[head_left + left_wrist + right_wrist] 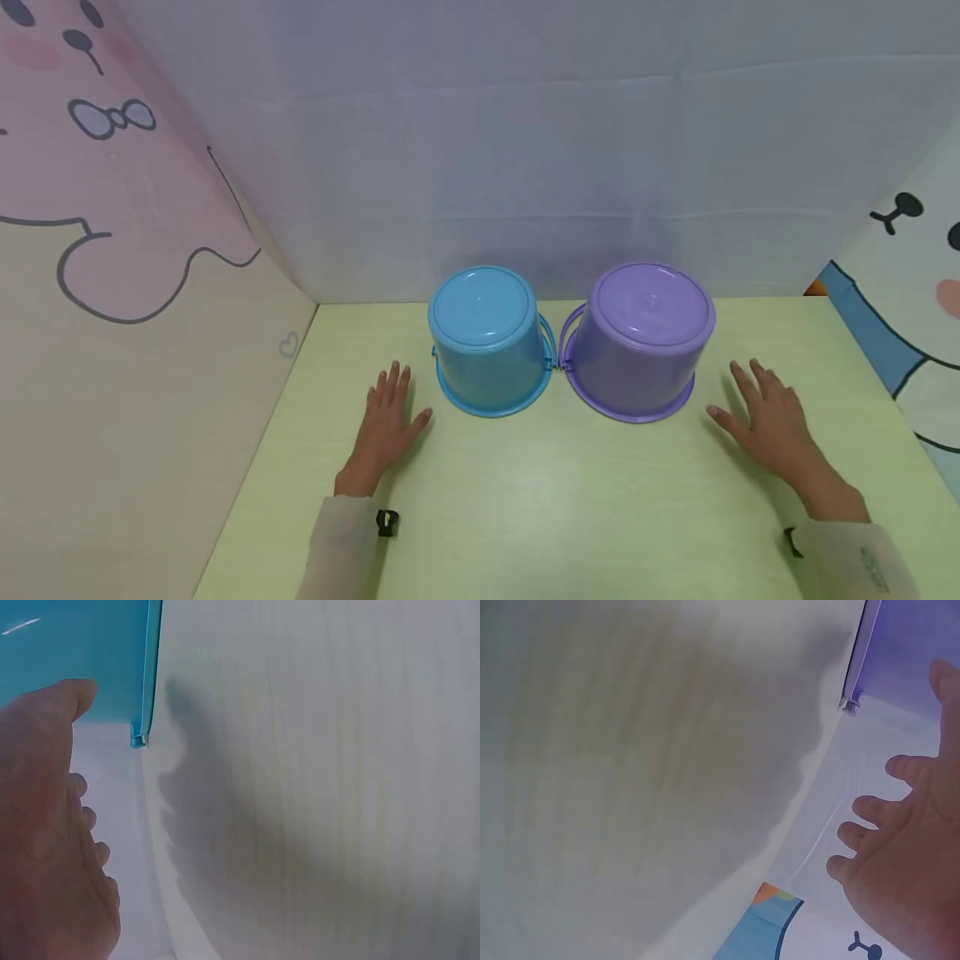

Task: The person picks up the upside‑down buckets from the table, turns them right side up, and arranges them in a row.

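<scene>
A blue bucket [483, 358] stands upside down on the table, its bottom facing up and its handle swung to the right. Beside it, a larger purple bucket [645, 358] is also bottom up, with its handle on the left; the two handles meet or nearly meet between them. My left hand [385, 429] is held left of the blue bucket, fingers spread and holding nothing. To the right of the purple bucket is my right hand [772, 425], fingers spread and empty. Both wrist views show each hand apart from the bucket [75, 645] on its side and casting a shadow on the table.
The pale yellow table [540, 517] ends at a whitish cloth wall [555, 167] right behind the buckets. A cartoon-printed panel [150, 375] borders the left side, and another printed panel [900, 275] borders the right.
</scene>
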### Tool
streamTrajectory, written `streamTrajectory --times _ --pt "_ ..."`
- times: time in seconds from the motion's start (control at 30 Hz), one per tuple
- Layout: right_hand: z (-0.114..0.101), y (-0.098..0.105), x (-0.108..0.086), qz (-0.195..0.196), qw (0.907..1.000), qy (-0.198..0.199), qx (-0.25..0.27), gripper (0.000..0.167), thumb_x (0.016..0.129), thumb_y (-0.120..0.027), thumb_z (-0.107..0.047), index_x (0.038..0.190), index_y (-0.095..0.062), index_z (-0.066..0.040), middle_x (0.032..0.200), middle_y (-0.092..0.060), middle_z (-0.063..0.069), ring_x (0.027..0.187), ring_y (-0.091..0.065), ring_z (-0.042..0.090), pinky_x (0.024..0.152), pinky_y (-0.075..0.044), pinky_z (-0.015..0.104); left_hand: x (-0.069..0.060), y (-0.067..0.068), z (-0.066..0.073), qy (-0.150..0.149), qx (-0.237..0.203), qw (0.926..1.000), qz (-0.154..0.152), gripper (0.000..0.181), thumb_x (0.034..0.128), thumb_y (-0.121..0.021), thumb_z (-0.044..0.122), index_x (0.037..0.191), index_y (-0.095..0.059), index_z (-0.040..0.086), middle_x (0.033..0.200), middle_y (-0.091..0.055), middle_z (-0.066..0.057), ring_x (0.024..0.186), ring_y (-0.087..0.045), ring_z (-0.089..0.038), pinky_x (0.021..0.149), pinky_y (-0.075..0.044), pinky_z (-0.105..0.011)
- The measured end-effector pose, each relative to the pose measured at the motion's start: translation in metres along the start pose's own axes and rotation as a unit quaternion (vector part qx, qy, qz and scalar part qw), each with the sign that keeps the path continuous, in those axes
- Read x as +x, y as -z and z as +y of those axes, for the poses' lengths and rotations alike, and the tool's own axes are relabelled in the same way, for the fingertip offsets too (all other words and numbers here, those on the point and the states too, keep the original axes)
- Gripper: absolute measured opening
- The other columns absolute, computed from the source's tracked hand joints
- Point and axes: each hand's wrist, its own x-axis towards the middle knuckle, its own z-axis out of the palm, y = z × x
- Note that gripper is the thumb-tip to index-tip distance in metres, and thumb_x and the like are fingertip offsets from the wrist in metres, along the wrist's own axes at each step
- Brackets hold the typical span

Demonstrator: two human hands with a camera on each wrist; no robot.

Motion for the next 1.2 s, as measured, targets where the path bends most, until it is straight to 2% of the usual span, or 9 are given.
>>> streamTrajectory --times 0.27,0.37,0.53,0.93,1.2 --pt "-0.009 -0.003 -0.007 -0.010 0.9999 0.000 0.013 0.082 0.107 -0.060 -0.040 0.162 -0.024 0.009 0.157 -0.024 0.048 0.139 -0.024 0.073 0.110 -0.016 0.087 -0.005 -0.004 0.003 -0.008 0.005 0.9998 -0.015 0.085 0.1032 -0.064 0.038 0.165 -0.022 -0.002 0.174 -0.014 -0.026 0.159 -0.013 -0.051 0.126 -0.013 -0.068" --pt "-0.011 -0.004 -0.011 -0.011 0.9998 0.003 0.018 0.081 0.107 -0.061 -0.039 0.162 -0.024 0.008 0.156 -0.025 0.048 0.139 -0.025 0.072 0.110 -0.017 0.087 -0.007 -0.006 0.005 -0.013 -0.006 0.9997 -0.021 0.084 0.1034 -0.064 0.036 0.165 -0.023 -0.003 0.173 -0.015 -0.026 0.158 -0.014 -0.052 0.126 -0.014 -0.070" --pt "-0.016 -0.004 -0.016 -0.007 0.9992 0.017 0.034 0.079 0.105 -0.065 -0.035 0.160 -0.029 0.009 0.155 -0.030 0.047 0.138 -0.029 0.071 0.110 -0.018 0.086 -0.009 -0.005 0.010 -0.027 -0.025 0.9990 -0.026 0.081 0.1034 -0.065 0.034 0.164 -0.027 -0.004 0.172 -0.021 -0.027 0.157 -0.017 -0.053 0.125 -0.015 -0.070" --pt "-0.033 -0.005 -0.024 -0.023 0.9991 0.031 0.019 0.068 0.102 -0.071 -0.032 0.147 -0.047 0.014 0.147 -0.042 0.045 0.131 -0.040 0.068 0.103 -0.030 0.084 -0.012 -0.003 0.022 -0.036 -0.002 0.9988 -0.034 0.071 0.1045 -0.066 0.030 0.161 -0.037 -0.002 0.170 -0.029 -0.024 0.157 -0.024 -0.049 0.127 -0.018 -0.065" --pt "-0.047 -0.003 -0.029 -0.024 0.9981 0.049 0.026 0.062 0.098 -0.076 -0.026 0.143 -0.054 0.010 0.143 -0.051 0.039 0.126 -0.050 0.062 0.101 -0.038 0.077 -0.013 -0.001 0.028 -0.044 0.001 0.9985 -0.032 0.061 0.1038 -0.069 0.027 0.154 -0.049 -0.003 0.164 -0.041 -0.024 0.154 -0.033 -0.047 0.127 -0.022 -0.062"
